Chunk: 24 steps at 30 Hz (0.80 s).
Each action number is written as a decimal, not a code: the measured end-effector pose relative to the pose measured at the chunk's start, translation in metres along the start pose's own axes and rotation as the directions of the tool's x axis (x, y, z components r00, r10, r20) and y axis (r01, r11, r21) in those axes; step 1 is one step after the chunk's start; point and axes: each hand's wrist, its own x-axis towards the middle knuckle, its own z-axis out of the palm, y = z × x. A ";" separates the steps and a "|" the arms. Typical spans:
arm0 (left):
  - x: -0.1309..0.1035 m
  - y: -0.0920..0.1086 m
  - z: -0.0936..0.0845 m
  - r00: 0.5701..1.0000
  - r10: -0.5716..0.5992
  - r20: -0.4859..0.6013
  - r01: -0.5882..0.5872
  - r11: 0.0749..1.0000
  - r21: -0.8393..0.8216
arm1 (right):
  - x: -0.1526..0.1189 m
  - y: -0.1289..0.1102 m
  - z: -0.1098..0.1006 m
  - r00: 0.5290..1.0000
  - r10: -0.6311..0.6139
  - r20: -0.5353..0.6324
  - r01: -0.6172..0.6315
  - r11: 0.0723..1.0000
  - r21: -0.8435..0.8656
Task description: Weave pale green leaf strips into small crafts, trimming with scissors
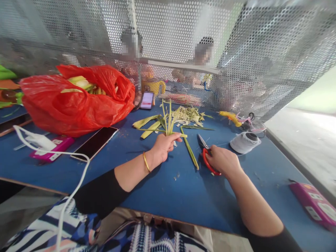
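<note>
Several pale green stalks (170,119) stand up fanned out from the closed fingers of my left hand (165,144), which wears a gold bangle. My right hand (223,159) is at the red-handled scissors (210,169), its fingers wrapped on the upper part of the handles; the blades point away over the blue table. Between my hands a longer green stalk (191,150) lies on the table. Behind my left hand are flat yellow-green leaf pieces (151,127) and a heap of pale cut scraps (190,115).
At the left sit a red plastic bag (78,108) of plant pieces, a dark phone (96,141) and a white cable (84,168). A white thread spool (244,143) and yellow tool (231,117) lie right. Behind a perforated metal screen (168,38), people are visible.
</note>
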 end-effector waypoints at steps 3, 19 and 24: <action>-0.006 -0.001 0.004 0.998 -0.038 0.052 0.036 0.998 0.048 | -0.006 -0.004 -0.003 0.994 -0.102 -0.036 0.099 0.992 -0.076; -0.019 -0.010 0.012 0.984 -0.107 0.139 0.089 0.987 0.131 | -0.009 -0.027 0.013 0.979 -0.144 -0.143 0.186 0.352 0.917; -0.017 -0.008 0.010 0.936 -0.172 0.307 0.218 0.968 -0.122 | -0.009 -0.034 0.012 0.981 0.076 -0.179 0.165 0.167 0.972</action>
